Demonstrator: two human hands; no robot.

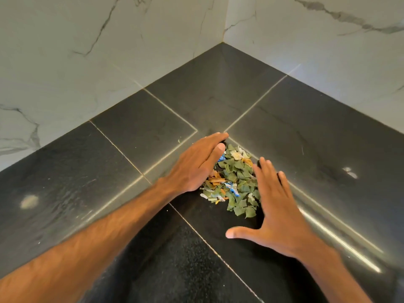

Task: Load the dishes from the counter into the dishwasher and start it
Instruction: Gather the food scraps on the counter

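scrap pile (235,184) edge behind left hand (196,165)

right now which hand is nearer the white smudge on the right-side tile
Right. The right hand lies left of the white smudge; the left hand is farther left, across the scrap pile.

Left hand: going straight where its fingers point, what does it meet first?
Likely just bare dark tile, then the marble wall; the scrap pile sits beside the left hand, not ahead.
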